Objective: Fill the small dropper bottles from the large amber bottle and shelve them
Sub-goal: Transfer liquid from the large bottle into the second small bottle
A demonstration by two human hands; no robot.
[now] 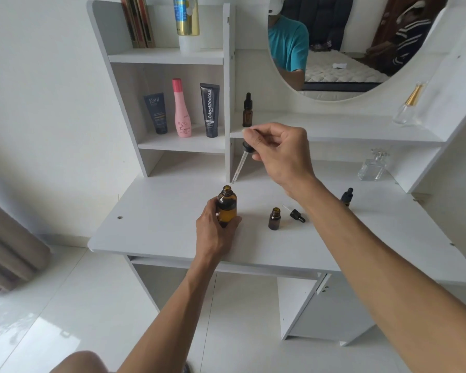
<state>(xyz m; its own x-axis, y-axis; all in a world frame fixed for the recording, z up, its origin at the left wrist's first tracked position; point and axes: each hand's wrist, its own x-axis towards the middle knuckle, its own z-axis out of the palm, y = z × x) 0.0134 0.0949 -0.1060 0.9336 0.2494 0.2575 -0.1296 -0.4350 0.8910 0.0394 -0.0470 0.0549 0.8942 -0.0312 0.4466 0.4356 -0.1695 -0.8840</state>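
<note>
Nearest the camera, at the bottom of the frame, our two bare forearms reach up toward the white vanity desk (151, 227). Our left hand (215, 232) curls round the lower body of the large amber bottle (227, 205), which stands upright and uncapped on the desktop just left of centre. Above it, our right hand (280, 152) pinches the black bulb of a glass dropper (241, 162); the pipette slants down and left, its tip hanging just above and right of the bottle's open mouth, not touching it.

To the right on the desktop, one small dropper bottle (274, 218) stands open, and its cap with pipette (296, 214) lies on its side just beside it. Further right, partly behind our right forearm, another capped small bottle (346, 197) stands. A third capped small bottle (247, 110) stands on the shelf (347, 130) under the round mirror (334, 63), just above our right hand.

In the cubby at centre left we see a dark Kahf tube (156, 113), a pink bottle (183, 109) and a black Glad2Glow tube (210, 110) side by side. Higher, at the upper left, stand some books (137, 20) and a gold and blue can (186, 17). At the right, a clear glass perfume bottle (373, 166) sits on the desktop and a gold-topped one (409, 106) on the shelf above. A brown curtain (8, 251) hangs at the left edge.
</note>
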